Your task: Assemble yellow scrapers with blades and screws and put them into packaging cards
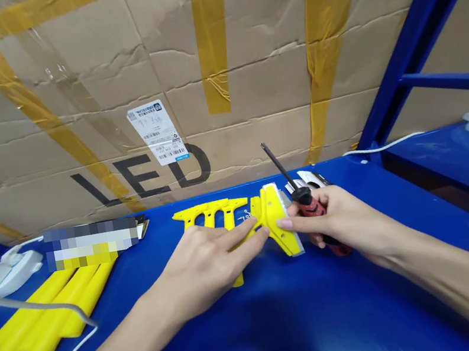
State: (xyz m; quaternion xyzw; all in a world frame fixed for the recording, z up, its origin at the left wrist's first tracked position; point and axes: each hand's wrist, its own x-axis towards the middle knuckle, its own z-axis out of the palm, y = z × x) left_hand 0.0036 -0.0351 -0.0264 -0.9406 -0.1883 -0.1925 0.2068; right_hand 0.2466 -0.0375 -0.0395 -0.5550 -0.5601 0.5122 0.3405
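"What's in hand there, mid-frame?"

"Looks like fitting or checking the scraper (pixel 271 214), held just above the table (pixel 359 304). The left hand's (pixel 212 257) fingers seem closed over its neck, though the thumb is hidden from me."

"And the right hand (pixel 338 215)?"

"Doing double duty: fingers wrapped around the driver's (pixel 313 208) red grip, thumb pressing the scraper's edge. The driver's tip points up and away."

"So what does the next move call for?"

"If it's screwing, I'd say the left alone must steady the scraper while the right swings that tip onto it."

"Anything in the way?"

"The yellow handles (pixel 204 208) lie close behind the left hand, and shiny pieces (pixel 309 178) sit behind the right. Lower left, there's a row of yellow tubes (pixel 55 313) with a cable (pixel 49 304) crossing them, well apart from the work."

"And behind?"

"A big taped box (pixel 275 126) fills the upper frame, so there's little reach that way."
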